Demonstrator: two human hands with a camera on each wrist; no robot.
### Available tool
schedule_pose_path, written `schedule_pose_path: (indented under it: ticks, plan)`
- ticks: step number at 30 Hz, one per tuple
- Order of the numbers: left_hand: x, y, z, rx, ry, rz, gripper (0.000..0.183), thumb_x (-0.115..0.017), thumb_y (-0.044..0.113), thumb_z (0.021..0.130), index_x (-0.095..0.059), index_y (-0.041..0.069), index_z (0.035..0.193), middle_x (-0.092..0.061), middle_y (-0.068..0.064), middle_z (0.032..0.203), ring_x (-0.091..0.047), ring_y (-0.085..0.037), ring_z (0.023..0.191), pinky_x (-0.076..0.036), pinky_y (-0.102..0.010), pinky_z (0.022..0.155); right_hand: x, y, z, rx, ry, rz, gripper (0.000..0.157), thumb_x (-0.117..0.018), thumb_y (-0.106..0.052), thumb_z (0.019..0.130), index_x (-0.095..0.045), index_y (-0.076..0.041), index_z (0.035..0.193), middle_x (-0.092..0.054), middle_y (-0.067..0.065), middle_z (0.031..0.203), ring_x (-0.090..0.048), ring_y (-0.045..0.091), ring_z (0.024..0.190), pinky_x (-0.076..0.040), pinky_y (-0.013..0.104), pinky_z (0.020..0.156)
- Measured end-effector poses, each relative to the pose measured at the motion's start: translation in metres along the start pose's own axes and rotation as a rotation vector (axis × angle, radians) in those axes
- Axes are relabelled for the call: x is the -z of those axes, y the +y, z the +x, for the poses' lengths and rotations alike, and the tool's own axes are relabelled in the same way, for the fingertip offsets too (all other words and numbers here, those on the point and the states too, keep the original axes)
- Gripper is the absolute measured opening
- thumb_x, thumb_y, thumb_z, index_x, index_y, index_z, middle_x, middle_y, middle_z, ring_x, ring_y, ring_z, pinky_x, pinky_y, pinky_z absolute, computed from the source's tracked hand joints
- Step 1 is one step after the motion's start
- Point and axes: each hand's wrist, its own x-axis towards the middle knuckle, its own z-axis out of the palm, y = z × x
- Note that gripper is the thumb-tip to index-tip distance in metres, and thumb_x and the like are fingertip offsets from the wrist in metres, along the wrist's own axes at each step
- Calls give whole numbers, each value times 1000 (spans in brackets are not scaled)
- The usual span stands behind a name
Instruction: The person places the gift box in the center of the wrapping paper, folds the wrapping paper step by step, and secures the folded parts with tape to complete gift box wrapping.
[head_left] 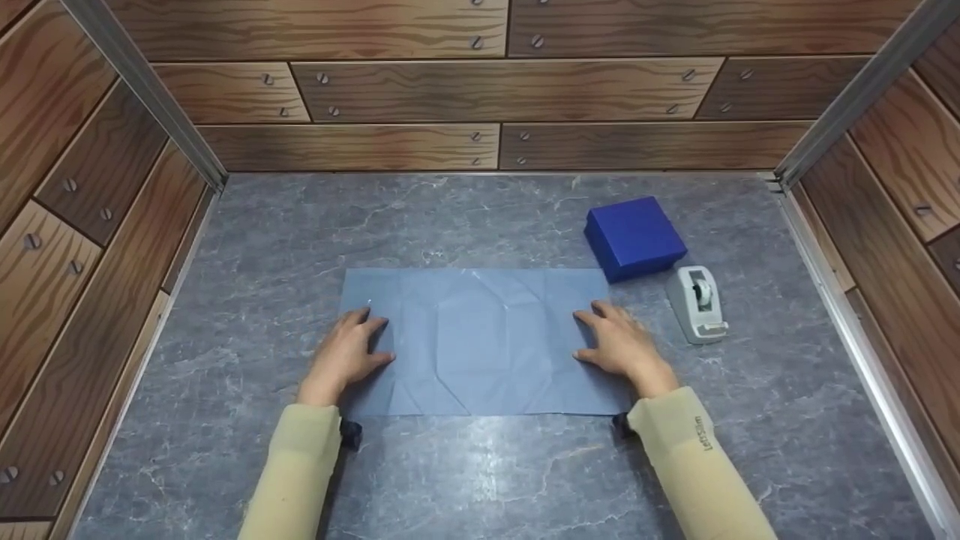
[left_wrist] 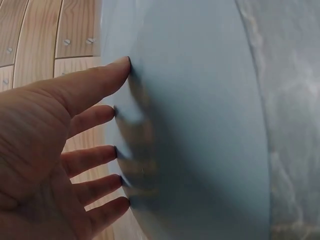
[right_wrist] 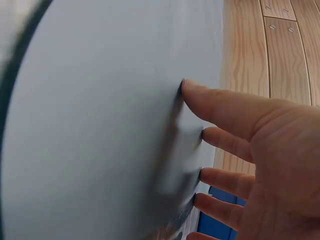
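A creased light-blue sheet of paper (head_left: 472,337) lies flat on the grey marbled table, its long side running left to right. On its left end rests my left hand (head_left: 349,349), thumb and fingers spread with the tips on the paper. My right hand (head_left: 619,341) touches the right end in the same way, fingers parted. In the left wrist view, the fingertips of the left hand (left_wrist: 60,145) meet the paper (left_wrist: 200,110). The right wrist view shows the right hand (right_wrist: 270,155) with its tips against the sheet (right_wrist: 100,125).
A dark blue box (head_left: 637,236) stands at the sheet's far right corner. Beside it, to the right of my right hand, is a pale grey tape dispenser (head_left: 697,304) with a roll in it. Wood-patterned walls (head_left: 390,90) border the table (head_left: 480,480) at the back and both sides.
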Motion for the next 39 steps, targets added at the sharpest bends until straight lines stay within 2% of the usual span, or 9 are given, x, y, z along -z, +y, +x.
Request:
schedule_pose_path:
  ticks: [8,15,19,22,25,28,31,34,39]
  plan:
    - [-1,3,-2,-2,0,25,61,-72,38,76,-54,11,128,-35,-19,138,-28,-38,127,-28,-56,97,1,3,-3,-6,-1,26,69,-71,-35,78,-43,-14,137,-26,20,143,-19,42,129,-17,65,96]
    - [0,4,-3,1,2,45,62,-72,39,76,-54,13,129,-35,-17,139,-28,-36,128,-31,-56,94,2,3,-3,-4,-11,24,69,-71,-35,78,-43,-14,137,-27,19,142,-22,42,128,-21,63,95]
    - [-1,4,-4,-6,18,48,62,-72,39,76,-53,13,129,-35,-18,138,-30,-36,127,-32,-56,93,4,6,-2,-10,0,67,67,-71,-34,78,-44,-12,135,-28,21,141,-23,42,128,-21,62,97]
    - [-1,5,-4,-10,48,41,61,-71,39,77,-52,13,129,-36,-19,138,-31,-37,126,-33,-56,93,8,12,-2,0,51,125,61,-70,-31,79,-47,-10,132,-30,22,139,-26,42,126,-23,58,98]
    - [-2,9,-4,-23,103,31,60,-68,40,79,-51,13,130,-38,-18,136,-34,-36,124,-33,-55,93,15,21,1,27,152,170,54,-70,-25,79,-52,-5,126,-37,22,132,-35,41,120,-28,54,97]
    - [-2,18,-4,-52,174,29,58,-65,42,81,-51,13,130,-42,-17,133,-38,-35,122,-34,-53,93,27,31,6,42,265,174,48,-70,-21,78,-55,-2,120,-43,22,125,-40,40,114,-31,53,95]
    - [-4,28,-1,-84,235,19,55,-61,43,84,-52,13,129,-46,-16,130,-43,-33,118,-36,-50,93,40,40,11,22,344,157,45,-68,-20,79,-55,-1,118,-44,22,122,-41,41,111,-31,54,94]
    - [-7,41,3,-112,266,-5,51,-56,43,87,-52,14,129,-49,-14,127,-46,-31,115,-38,-48,91,52,48,15,-27,384,149,43,-66,-19,81,-54,-1,118,-44,23,121,-40,41,112,-30,55,94]
    - [-13,60,11,-135,273,-30,48,-54,42,89,-51,15,130,-51,-11,125,-49,-28,112,-41,-45,89,68,61,21,-105,412,128,41,-64,-20,83,-53,-1,119,-43,23,121,-39,43,112,-31,57,91]
